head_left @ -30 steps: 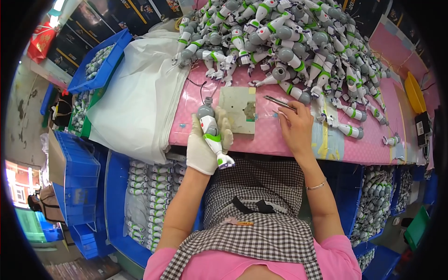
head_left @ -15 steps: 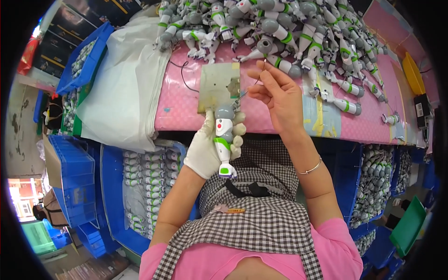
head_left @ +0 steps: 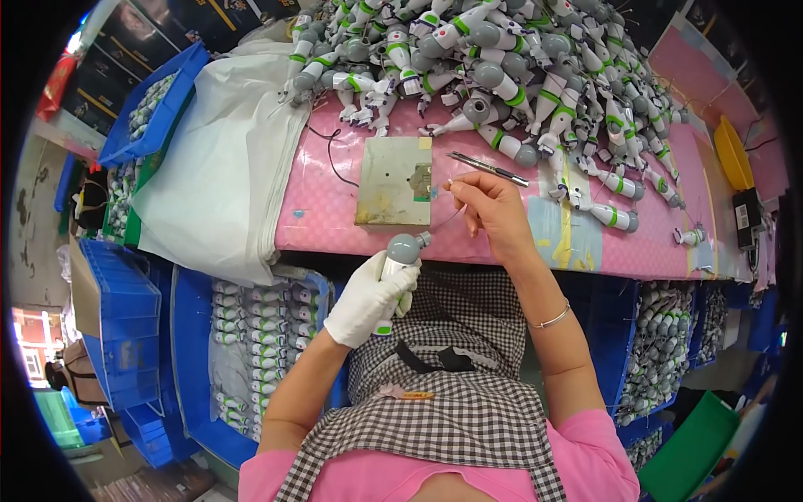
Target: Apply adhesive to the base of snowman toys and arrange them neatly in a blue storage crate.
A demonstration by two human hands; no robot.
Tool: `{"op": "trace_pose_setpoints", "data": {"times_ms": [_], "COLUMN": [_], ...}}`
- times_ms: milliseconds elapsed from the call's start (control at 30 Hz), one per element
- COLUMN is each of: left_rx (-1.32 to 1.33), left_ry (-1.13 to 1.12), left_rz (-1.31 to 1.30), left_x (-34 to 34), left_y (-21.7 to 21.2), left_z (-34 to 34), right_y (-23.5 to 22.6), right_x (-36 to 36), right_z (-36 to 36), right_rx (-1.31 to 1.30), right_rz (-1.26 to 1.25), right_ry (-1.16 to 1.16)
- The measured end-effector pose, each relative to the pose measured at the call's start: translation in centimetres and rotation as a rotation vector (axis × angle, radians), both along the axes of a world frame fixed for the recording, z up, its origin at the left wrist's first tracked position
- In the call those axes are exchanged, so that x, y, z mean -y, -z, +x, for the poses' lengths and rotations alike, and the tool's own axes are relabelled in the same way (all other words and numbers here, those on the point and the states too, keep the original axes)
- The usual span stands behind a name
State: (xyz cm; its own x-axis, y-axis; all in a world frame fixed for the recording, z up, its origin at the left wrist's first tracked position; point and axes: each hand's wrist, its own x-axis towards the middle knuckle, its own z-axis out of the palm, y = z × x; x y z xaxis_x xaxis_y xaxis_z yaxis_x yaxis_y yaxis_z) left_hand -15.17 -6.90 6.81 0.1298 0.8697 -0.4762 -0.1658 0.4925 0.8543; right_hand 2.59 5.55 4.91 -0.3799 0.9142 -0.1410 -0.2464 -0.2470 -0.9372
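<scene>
White-gloved left hand [head_left: 365, 303] (frame centre) grips a grey-white plastic toy arm [head_left: 403, 248]; bare right hand [head_left: 495, 214] pinches thin dark wire [head_left: 452, 221].

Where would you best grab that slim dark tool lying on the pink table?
I'd pinch the slim dark tool across its thicker right half, coming from above: it lies flat, its left end narrows to a tip, and the right hand sits close along its near side.

Toy arm [head_left: 403, 251] partly hidden inside left grip [head_left: 368, 301].
</scene>
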Motion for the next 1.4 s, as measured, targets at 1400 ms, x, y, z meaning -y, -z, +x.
{"op": "trace_pose_setpoints", "data": {"times_ms": [1400], "left_rx": [-0.112], "left_ry": [-0.12], "left_rz": [0.767], "left_x": [0.1], "left_y": [-0.7], "left_z": [1.7], "right_y": [1.7], "right_x": [-2.3], "right_z": [2.7], "right_rx": [1.346], "right_rz": [0.919], "right_ry": [0.191]}}
